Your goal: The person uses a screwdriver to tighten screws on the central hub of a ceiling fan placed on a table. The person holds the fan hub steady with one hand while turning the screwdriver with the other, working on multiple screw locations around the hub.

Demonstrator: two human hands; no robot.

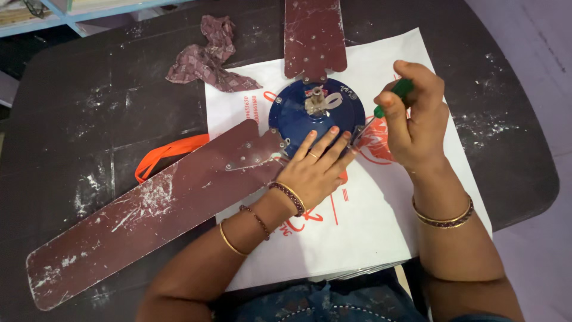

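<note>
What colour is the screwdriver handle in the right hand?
Green; the screwdriver handle shows in the right hand, head view.

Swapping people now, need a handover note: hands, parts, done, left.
Left hand: flat on the blue fan motor, steadying it.
Right hand: gripping a green-handled screwdriver, tip at the motor's right edge.
Two maroon blades are attached, one pointing lower left, one toward the top; the right-side bracket carries none.
Motor sits on a white sheet; cloth and orange strap lie to the left.
Left: work at the right bracket.
</note>
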